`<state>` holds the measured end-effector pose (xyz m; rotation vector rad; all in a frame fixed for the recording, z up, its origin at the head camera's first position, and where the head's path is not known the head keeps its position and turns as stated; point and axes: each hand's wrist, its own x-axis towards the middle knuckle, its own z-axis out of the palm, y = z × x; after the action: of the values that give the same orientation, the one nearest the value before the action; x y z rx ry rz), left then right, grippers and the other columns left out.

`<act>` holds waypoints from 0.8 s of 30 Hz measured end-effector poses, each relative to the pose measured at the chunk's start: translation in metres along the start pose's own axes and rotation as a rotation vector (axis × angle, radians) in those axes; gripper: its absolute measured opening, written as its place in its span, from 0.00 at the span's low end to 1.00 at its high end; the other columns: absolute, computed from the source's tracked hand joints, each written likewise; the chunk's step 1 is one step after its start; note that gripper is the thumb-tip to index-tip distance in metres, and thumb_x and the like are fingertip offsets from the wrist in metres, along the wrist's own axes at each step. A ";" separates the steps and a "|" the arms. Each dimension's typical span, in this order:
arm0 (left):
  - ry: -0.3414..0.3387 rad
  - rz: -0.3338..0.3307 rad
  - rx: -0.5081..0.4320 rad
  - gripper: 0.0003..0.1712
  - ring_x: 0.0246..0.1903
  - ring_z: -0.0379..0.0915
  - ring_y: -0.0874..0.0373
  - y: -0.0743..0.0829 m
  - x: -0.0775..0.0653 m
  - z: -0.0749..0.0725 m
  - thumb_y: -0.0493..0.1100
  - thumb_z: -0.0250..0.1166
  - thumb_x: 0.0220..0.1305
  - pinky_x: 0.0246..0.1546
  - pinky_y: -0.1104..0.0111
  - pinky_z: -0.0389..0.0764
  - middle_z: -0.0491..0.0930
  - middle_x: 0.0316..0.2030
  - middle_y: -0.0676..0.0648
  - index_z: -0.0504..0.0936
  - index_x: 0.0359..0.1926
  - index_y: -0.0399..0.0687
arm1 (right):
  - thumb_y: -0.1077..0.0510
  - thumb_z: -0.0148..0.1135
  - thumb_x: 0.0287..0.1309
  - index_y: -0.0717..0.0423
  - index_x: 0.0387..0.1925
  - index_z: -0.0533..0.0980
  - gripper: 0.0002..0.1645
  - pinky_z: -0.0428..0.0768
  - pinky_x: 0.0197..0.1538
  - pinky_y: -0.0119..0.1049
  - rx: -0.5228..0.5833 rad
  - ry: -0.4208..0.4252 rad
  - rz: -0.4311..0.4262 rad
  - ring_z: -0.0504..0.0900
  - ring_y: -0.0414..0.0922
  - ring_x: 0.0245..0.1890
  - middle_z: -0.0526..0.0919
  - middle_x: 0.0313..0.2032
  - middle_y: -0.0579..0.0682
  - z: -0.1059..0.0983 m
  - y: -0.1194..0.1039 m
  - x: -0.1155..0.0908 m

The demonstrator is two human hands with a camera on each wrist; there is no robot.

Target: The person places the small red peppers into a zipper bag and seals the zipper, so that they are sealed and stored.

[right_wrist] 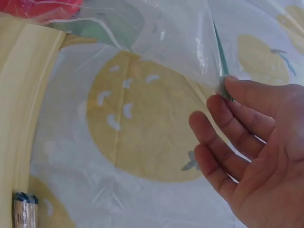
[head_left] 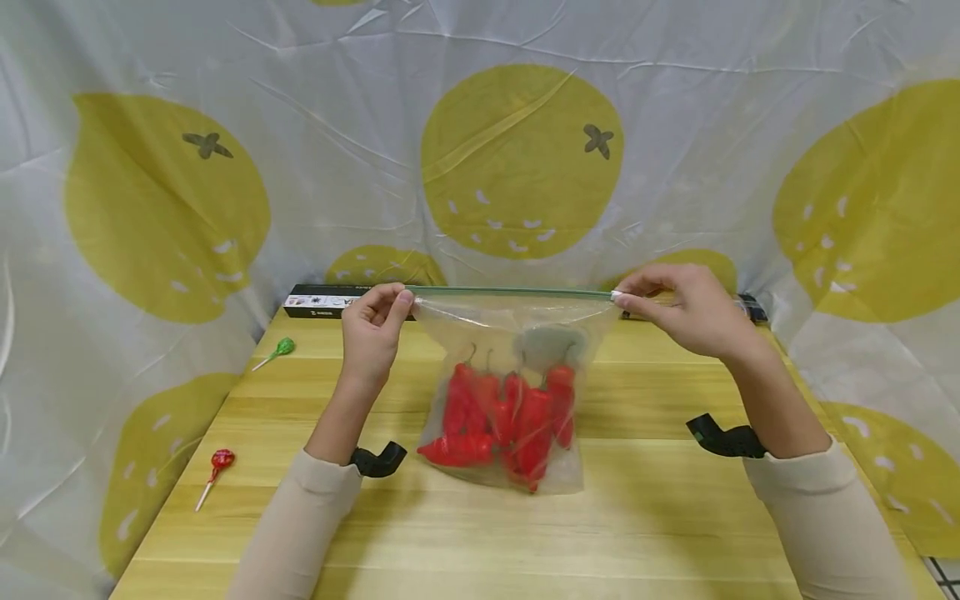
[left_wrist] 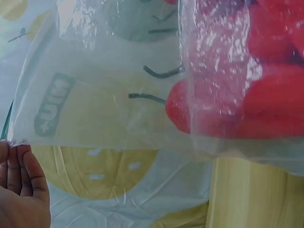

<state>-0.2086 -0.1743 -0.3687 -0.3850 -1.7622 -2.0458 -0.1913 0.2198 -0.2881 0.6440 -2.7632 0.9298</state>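
A clear zip bag [head_left: 450, 333] with a green zip strip [head_left: 517, 292] hangs upright between both hands. Several red peppers [head_left: 534, 429] with thin dark stems fill its lower part, beside a grey-green oval patch [head_left: 553, 346]. My left hand [head_left: 372, 329] pinches the top left corner between thumb and fingers. At the other end of the strip, my right hand [head_left: 686, 308] pinches the top right corner, where a small white piece shows at the fingertips. The right wrist view shows this hand's thumb and index finger on the strip's end, with the other fingers spread loosely.
On the wooden table [head_left: 645, 517], a green lollipop [head_left: 283, 347] and a red lollipop [head_left: 221, 460] lie at the left edge. A long black-and-white box [head_left: 322, 302] lies along the back edge. Behind hangs a lemon-print curtain [head_left: 337, 167].
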 end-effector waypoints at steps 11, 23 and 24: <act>-0.130 0.115 -0.027 0.04 0.34 0.81 0.58 0.006 -0.018 0.030 0.34 0.62 0.66 0.44 0.71 0.82 0.84 0.31 0.51 0.80 0.39 0.35 | 0.43 0.66 0.59 0.38 0.54 0.78 0.21 0.75 0.58 0.50 0.130 0.047 -0.140 0.78 0.42 0.56 0.81 0.53 0.40 0.024 -0.019 0.003; -0.228 0.122 -0.035 0.05 0.35 0.81 0.58 0.005 -0.031 0.056 0.33 0.61 0.66 0.40 0.72 0.81 0.83 0.32 0.51 0.78 0.40 0.32 | 0.51 0.67 0.59 0.43 0.47 0.83 0.14 0.81 0.50 0.36 0.223 0.053 -0.400 0.82 0.35 0.45 0.86 0.43 0.38 0.078 -0.062 0.034; -0.226 0.115 -0.035 0.06 0.35 0.81 0.58 0.005 -0.032 0.056 0.33 0.61 0.66 0.40 0.72 0.81 0.83 0.32 0.52 0.78 0.41 0.33 | 0.52 0.68 0.59 0.43 0.46 0.83 0.12 0.81 0.48 0.35 0.236 0.058 -0.408 0.83 0.34 0.42 0.86 0.41 0.38 0.080 -0.061 0.034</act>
<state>-0.1814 -0.1153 -0.3701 -0.7364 -1.7865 -2.0194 -0.1956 0.1154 -0.3094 1.1429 -2.3541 1.1553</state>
